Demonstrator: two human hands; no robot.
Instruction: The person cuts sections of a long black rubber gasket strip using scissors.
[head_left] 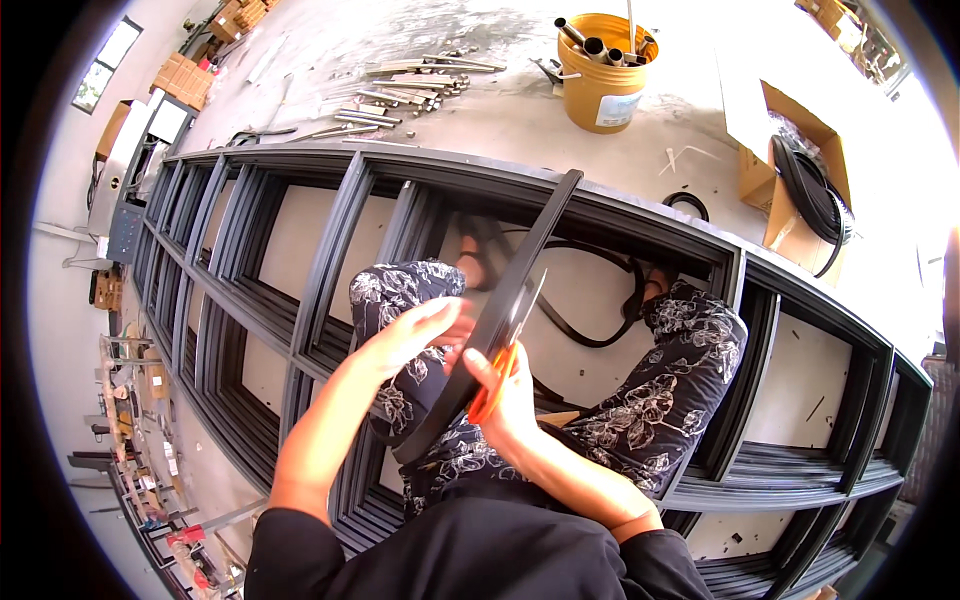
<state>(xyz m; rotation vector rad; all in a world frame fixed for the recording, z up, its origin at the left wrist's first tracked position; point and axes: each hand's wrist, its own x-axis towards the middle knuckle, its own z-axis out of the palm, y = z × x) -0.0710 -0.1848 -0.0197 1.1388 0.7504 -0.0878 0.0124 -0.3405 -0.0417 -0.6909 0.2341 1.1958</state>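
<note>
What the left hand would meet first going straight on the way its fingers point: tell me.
Probably the long dark strip, which crosses the picture just right of the left hand; its fingers are blurred, and depth is unclear from one view.

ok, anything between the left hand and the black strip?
Nothing visible. The left hand is blurred at the black strip's left edge, so contact is unclear. The orange-handled scissors, in the right hand, are on the strip's right side.
</note>
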